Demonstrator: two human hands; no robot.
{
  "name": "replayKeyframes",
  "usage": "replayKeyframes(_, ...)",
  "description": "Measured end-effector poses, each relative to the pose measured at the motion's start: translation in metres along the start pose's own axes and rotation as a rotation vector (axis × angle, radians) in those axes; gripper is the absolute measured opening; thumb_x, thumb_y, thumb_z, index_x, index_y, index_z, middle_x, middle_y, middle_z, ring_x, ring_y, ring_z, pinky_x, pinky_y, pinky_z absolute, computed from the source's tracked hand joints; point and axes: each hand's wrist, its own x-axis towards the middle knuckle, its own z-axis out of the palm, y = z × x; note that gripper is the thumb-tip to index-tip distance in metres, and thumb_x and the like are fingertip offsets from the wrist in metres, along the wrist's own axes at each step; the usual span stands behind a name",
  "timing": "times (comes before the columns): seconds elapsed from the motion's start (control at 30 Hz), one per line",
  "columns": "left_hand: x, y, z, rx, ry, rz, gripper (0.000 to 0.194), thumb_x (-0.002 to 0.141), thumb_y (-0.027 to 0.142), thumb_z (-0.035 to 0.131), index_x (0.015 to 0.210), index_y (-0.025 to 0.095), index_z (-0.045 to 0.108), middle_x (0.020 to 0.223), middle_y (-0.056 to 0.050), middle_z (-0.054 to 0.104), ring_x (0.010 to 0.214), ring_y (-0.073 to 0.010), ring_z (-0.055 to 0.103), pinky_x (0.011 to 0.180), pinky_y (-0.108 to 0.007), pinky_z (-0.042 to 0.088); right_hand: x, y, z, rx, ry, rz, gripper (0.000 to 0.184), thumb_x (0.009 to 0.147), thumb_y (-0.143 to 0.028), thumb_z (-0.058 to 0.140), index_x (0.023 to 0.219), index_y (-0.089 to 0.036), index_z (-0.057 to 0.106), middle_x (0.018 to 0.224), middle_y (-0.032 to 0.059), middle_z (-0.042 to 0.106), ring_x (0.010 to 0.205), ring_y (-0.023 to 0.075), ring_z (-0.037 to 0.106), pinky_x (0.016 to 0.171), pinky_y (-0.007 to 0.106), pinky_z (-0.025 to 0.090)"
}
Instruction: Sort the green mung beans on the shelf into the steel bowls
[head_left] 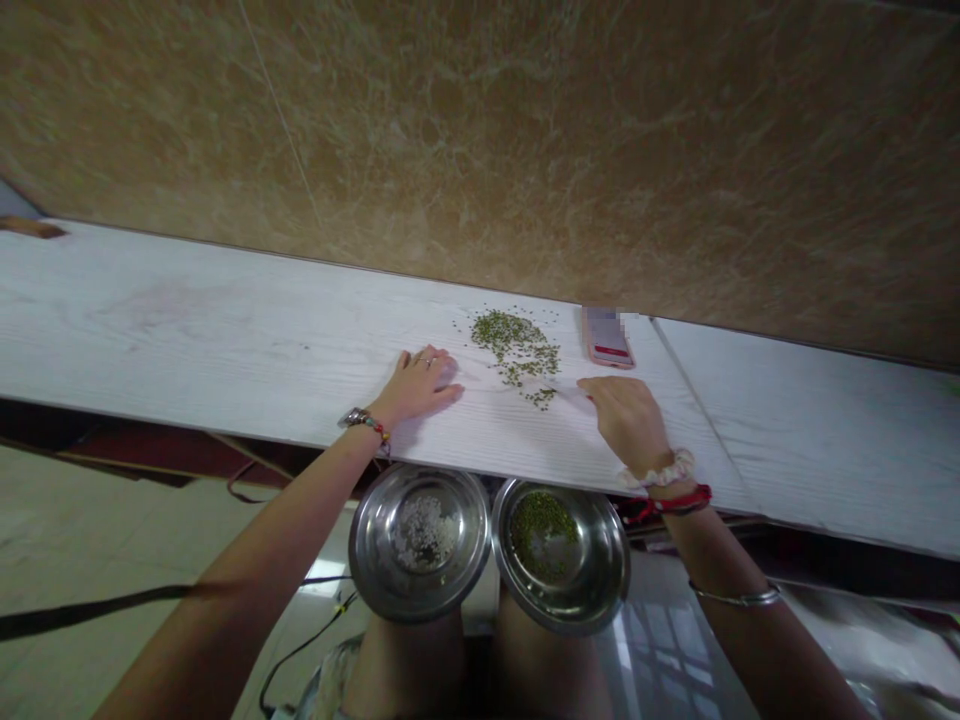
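A loose heap of small green beans (517, 348) lies on the white wooden tabletop (225, 330). My left hand (420, 385) rests flat on the table just left of the beans, fingers stretched out, holding nothing. My right hand (624, 415) sits at the beans' lower right, its fingers curled toward the nearest beans; what they pinch is hidden. Below the table edge two steel bowls rest on my knees: the left bowl (418, 540) holds white grains, the right bowl (561, 553) holds green beans.
A pink phone (607, 337) lies screen-up right of the beans. A seam (694, 395) splits the tabletop at the right. A brown marbled wall rises behind. Black cables (300, 650) trail over the tiled floor at the left.
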Motion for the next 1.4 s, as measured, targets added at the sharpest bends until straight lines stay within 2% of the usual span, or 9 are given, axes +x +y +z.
replayKeyframes(0.43, -0.004, 0.002, -0.002, -0.027, 0.038, 0.019, 0.041, 0.091, 0.042, 0.047, 0.125, 0.02, 0.055, 0.144, -0.014, 0.049, 0.135, -0.0323, 0.04, 0.109, -0.055, 0.029, -0.019, -0.011, -0.044, 0.093, 0.0, -0.136, 0.032, 0.087, -0.002, 0.044, 0.1, -0.019, 0.068, 0.087, 0.0047, 0.074, 0.083, 0.0162, 0.066, 0.076, 0.031, 0.047)
replayKeyframes(0.7, -0.003, 0.001, 0.0, -0.03, 0.052, 0.03, 0.042, 0.091, 0.044, 0.047, 0.125, 0.021, 0.056, 0.142, -0.013, 0.052, 0.134, -0.0313, 0.041, 0.108, -0.052, 0.031, -0.03, -0.026, -0.07, 0.115, 0.018, -0.17, 0.032, 0.084, 0.002, 0.046, 0.1, -0.017, 0.066, 0.085, 0.0054, 0.075, 0.081, 0.0166, 0.068, 0.073, 0.03, 0.05)
replayKeyframes(0.8, -0.003, 0.001, 0.0, -0.029, 0.044, 0.035, 0.042, 0.092, 0.043, 0.046, 0.125, 0.018, 0.056, 0.142, -0.015, 0.051, 0.134, -0.0316, 0.042, 0.107, -0.052, 0.031, -0.035, -0.029, -0.076, 0.125, 0.018, -0.168, 0.035, 0.083, 0.004, 0.045, 0.103, -0.017, 0.064, 0.086, 0.0057, 0.075, 0.082, 0.0169, 0.068, 0.073, 0.03, 0.051)
replayKeyframes(0.93, -0.003, 0.001, 0.001, -0.028, 0.056, 0.029, 0.039, 0.092, 0.042, 0.046, 0.123, 0.022, 0.056, 0.142, -0.012, 0.052, 0.133, -0.0306, 0.043, 0.106, -0.05, 0.032, -0.041, -0.033, -0.083, 0.163, 0.012, -0.153, 0.035, 0.083, 0.002, 0.048, 0.107, -0.015, 0.065, 0.086, 0.0073, 0.075, 0.083, 0.0176, 0.068, 0.074, 0.03, 0.052)
replayKeyframes(1.07, -0.003, 0.001, 0.001, -0.031, 0.053, 0.02, 0.041, 0.091, 0.041, 0.046, 0.124, 0.018, 0.055, 0.141, -0.015, 0.051, 0.131, -0.0308, 0.045, 0.106, -0.051, 0.032, -0.046, -0.038, -0.09, 0.215, -0.005, -0.137, 0.041, 0.085, -0.003, 0.048, 0.119, -0.019, 0.063, 0.09, 0.006, 0.075, 0.085, 0.0185, 0.07, 0.074, 0.032, 0.054)
replayKeyframes(1.17, -0.004, 0.002, 0.0, -0.03, 0.055, 0.022, 0.04, 0.091, 0.041, 0.046, 0.124, 0.019, 0.055, 0.141, -0.015, 0.052, 0.132, -0.0297, 0.044, 0.107, -0.051, 0.031, -0.049, -0.039, -0.094, 0.229, -0.032, -0.141, 0.043, 0.084, -0.001, 0.047, 0.12, -0.019, 0.062, 0.091, 0.006, 0.076, 0.086, 0.0187, 0.07, 0.075, 0.033, 0.055)
replayKeyframes(1.27, -0.004, 0.002, 0.0, -0.032, 0.051, 0.024, 0.039, 0.091, 0.041, 0.046, 0.123, 0.02, 0.056, 0.141, -0.014, 0.052, 0.133, -0.0295, 0.043, 0.107, -0.051, 0.03, -0.052, -0.036, -0.096, 0.235, -0.019, -0.131, 0.044, 0.083, 0.0, 0.048, 0.121, -0.018, 0.063, 0.093, 0.0067, 0.076, 0.087, 0.0189, 0.071, 0.076, 0.033, 0.056)
replayKeyframes(1.4, -0.003, 0.002, 0.001, -0.041, 0.06, 0.022, 0.039, 0.091, 0.042, 0.046, 0.123, 0.022, 0.056, 0.141, -0.013, 0.052, 0.133, -0.0299, 0.043, 0.107, -0.05, 0.031, -0.054, -0.025, -0.09, 0.177, 0.01, -0.029, 0.045, 0.084, -0.002, 0.048, 0.121, -0.022, 0.063, 0.094, 0.0054, 0.076, 0.088, 0.0191, 0.071, 0.077, 0.033, 0.055)
